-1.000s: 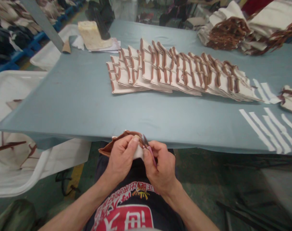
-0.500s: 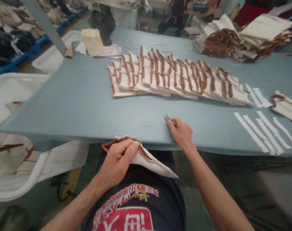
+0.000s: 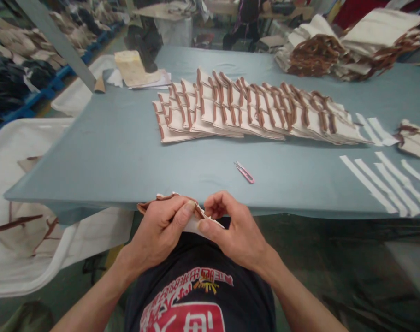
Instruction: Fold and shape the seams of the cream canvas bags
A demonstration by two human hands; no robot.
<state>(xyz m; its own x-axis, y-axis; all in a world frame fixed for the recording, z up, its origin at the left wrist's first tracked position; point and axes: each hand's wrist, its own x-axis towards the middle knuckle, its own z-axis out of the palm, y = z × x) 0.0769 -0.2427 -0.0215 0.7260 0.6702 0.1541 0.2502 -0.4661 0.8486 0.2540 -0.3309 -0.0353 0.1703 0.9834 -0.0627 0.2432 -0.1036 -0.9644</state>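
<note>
Near the table's front edge, my left hand [image 3: 163,226] grips a folded cream cloth bag [image 3: 193,225] with brown trim, its thumb pressed on top. My right hand [image 3: 238,233] is at the bag's right end, fingers curled and thumb against the cloth, so it closes on that end. Both hands cover much of the bag. Pink-handled thread snips [image 3: 245,173] lie on the table just beyond my right hand, touched by neither hand.
A fanned row of cream and brown bags [image 3: 227,108] lies across the blue-grey table [image 3: 109,161]. White strips [image 3: 369,184] lie at right, bundled stacks [image 3: 315,50] at the back right. A white bin [image 3: 54,258] holding bags stands at left.
My right hand has let go of the thread snips, leaving them on the table, and has moved left and nearer to me onto the bag. My left hand still holds the bag.
</note>
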